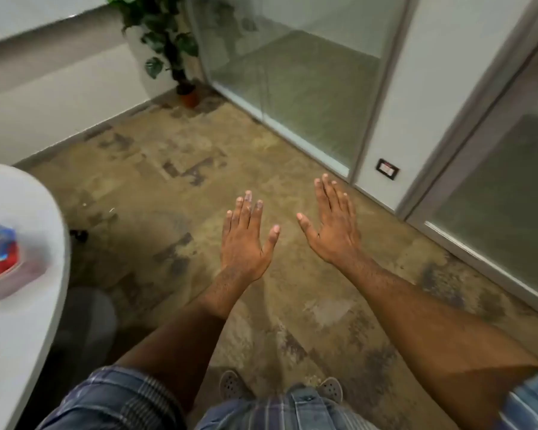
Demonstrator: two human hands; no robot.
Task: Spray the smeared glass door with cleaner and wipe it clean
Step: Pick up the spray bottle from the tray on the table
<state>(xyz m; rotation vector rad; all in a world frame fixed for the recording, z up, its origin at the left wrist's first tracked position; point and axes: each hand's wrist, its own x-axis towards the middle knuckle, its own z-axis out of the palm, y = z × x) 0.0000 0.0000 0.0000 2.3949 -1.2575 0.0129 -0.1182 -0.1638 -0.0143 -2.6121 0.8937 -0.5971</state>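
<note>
- My left hand [246, 240] and right hand [334, 229] are spread flat, holding nothing.
- The glass door [295, 76] stands ahead right, unsprayed, I judge.
- No cleaner or cloth visible; everything remains.

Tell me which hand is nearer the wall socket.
Right. The right hand hovers open just below-left of the wall socket; the left hand hovers open farther left, beyond the right hand.

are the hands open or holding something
Open and empty: left hand and right hand both show straight, spread fingers above the floor.
</note>
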